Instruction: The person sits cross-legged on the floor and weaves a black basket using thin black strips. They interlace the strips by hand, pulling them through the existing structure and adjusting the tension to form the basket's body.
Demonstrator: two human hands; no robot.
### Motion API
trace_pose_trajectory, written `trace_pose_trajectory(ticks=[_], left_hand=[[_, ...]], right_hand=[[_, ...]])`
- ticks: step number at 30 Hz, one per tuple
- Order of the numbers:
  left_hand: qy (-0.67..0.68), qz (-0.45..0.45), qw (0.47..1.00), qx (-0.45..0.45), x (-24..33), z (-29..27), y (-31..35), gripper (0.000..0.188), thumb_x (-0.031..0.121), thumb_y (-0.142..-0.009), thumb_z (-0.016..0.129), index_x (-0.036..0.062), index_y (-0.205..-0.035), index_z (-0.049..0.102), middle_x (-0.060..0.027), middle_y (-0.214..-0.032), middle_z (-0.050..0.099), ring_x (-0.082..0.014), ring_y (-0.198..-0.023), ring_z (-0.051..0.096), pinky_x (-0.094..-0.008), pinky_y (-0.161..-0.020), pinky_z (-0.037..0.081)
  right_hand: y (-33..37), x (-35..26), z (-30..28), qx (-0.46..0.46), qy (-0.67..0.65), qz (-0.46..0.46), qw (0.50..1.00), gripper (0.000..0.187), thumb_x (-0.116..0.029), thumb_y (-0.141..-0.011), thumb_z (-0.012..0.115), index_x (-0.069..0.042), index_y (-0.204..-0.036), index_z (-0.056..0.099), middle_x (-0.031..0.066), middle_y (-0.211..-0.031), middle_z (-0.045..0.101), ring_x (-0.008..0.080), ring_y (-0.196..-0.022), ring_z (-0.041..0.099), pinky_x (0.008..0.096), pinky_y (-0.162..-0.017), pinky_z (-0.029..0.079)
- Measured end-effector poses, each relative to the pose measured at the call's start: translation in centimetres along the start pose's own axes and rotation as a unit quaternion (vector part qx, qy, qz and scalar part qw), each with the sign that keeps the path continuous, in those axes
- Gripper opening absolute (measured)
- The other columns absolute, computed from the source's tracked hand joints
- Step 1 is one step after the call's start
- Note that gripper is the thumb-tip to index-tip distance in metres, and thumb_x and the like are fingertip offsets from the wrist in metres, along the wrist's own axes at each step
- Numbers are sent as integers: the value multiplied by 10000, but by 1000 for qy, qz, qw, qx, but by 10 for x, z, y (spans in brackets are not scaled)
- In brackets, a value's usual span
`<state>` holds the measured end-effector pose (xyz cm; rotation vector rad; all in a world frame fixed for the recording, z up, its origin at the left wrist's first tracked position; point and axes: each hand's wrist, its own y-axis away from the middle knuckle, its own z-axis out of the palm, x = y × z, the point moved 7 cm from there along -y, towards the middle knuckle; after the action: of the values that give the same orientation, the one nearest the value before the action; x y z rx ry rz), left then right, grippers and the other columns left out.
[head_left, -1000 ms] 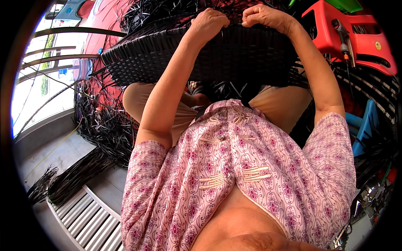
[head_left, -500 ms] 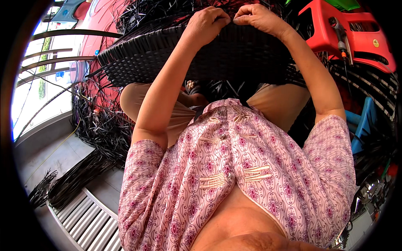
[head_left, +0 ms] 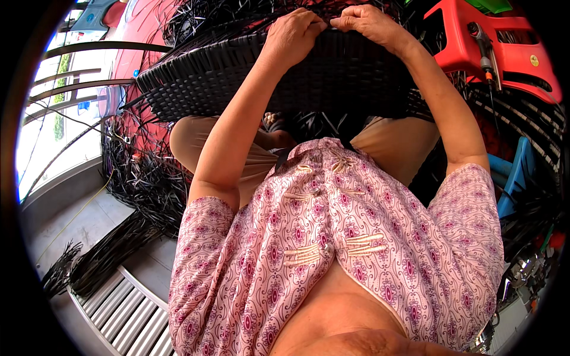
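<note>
Across my lap stands a black woven panel (head_left: 208,71) of flat plastic strips, its upper edge curving away on both sides. My left hand (head_left: 294,37) is at the middle of that edge, thumb and fingers pinched together. Just to its right, my right hand (head_left: 365,25) is also closed in a pinch, its fingertips close to those of the left. Whatever thin piece lies between the fingers is too small and dark to make out. Loose black strips (head_left: 199,24) lie heaped beyond the panel.
A red plastic stool (head_left: 463,38) with a power tool (head_left: 484,53) on it is at the far right. Below it are a blue plastic piece (head_left: 518,178) and striped dark rods (head_left: 528,121). Tangled strips (head_left: 142,190) and a white slatted frame (head_left: 127,308) lie on the left.
My right hand has shifted very slightly, its fingers flatter and closer to the left hand. The left hand and the panel have barely moved.
</note>
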<state>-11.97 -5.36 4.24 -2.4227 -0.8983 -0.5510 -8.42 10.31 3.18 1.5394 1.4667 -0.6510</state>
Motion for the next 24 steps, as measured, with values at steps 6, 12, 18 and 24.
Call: trace_pose_trajectory(ticks=[6,12,18,24], left_hand=[[13,89,996,24,9,-6,7,179,178,-927,618,51,-1019,705,-85,-1013,677,-292,-937,662,-358,-799,520],[-20,186,981,53,19,-8,21,189,128,-898,652,53,-1063,707,-70,-1097,661,-287,-1020,624,-376,-869,490],[-26,158,986,43,21,-9,24,298,199,-858,712,66,-1123,680,-74,-1135,642,-274,-1069,596,-375,-921,457],[-26,144,987,70,33,-6,20,433,281,-803,777,86,-1170,657,-68,-1174,622,-274,-1095,586,-394,-935,451]], right_hand=[[-4,3,2,-33,-68,-49,996,215,-205,-894,664,2,-910,720,73,-874,677,158,-831,622,309,-784,498],[-4,14,3,-75,-126,-8,989,195,-154,-854,698,13,-954,712,68,-921,678,158,-851,624,301,-804,498],[3,-1,5,-122,-3,-164,979,230,-206,-896,681,-30,-1043,700,45,-1101,654,119,-964,613,268,-883,481],[12,18,-20,-22,-168,-119,978,278,-220,-919,648,9,-1074,677,65,-1082,651,169,-926,623,292,-885,483]])
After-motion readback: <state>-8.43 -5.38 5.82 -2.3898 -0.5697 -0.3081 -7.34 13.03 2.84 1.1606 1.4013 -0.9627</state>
